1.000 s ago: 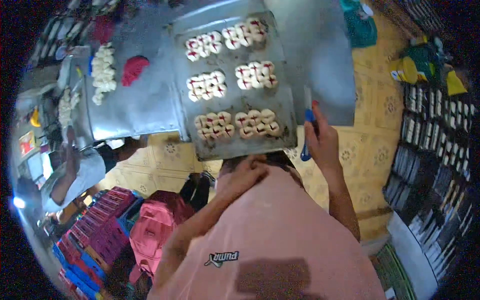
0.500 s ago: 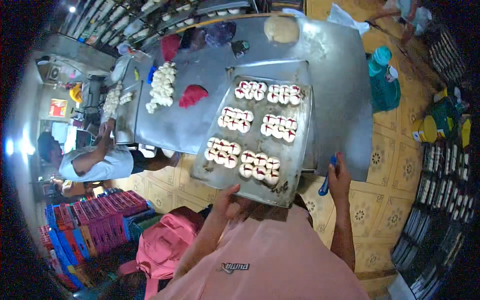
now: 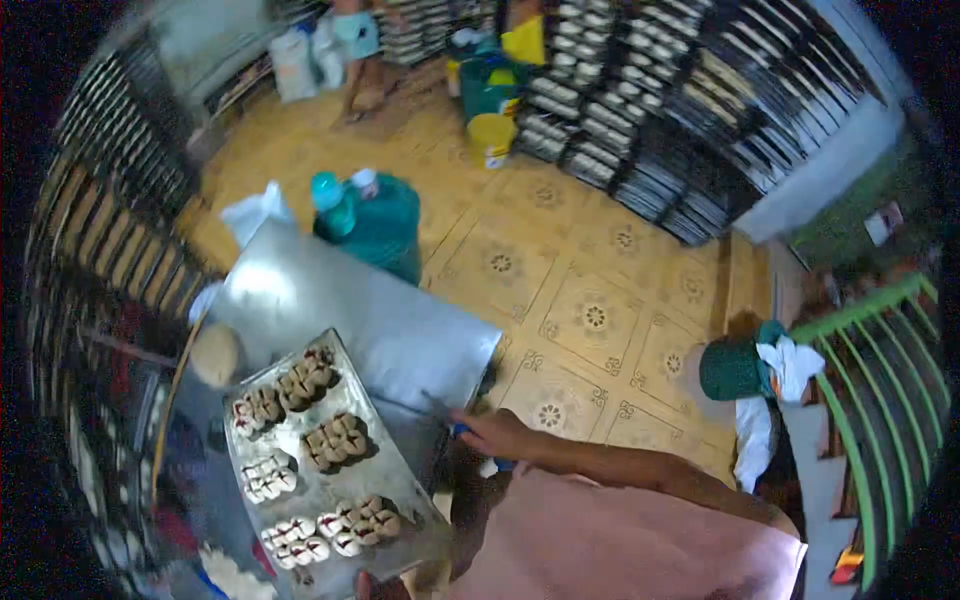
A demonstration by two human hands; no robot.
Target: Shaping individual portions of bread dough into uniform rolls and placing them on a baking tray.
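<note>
Right hand [image 3: 493, 437], six o'clock: grips knife [image 3: 459, 429]; left hand [image 3: 384, 588]: grip unclear, at dough tray [image 3: 395, 470], now seven o'clock, seemingly mid-move.

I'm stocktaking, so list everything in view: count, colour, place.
Baking tray: one, grey, lower left
Dough clusters: six, pale and red, on tray
Table: one, grey, left
Dough ball: one, beige, on table
Containers: two, teal, beside table
Bucket: one, yellow, top
Bins: two, green, top, right
Racks: several, dark, background
Railing: one, green, right
Bags: several, white, background
Person: one, blue clothing, top
Tool: one, blue handle, lower centre
Shirt: one, pink, bottom
Left hand: one, at tray
Right hand: one, holding tool
</note>
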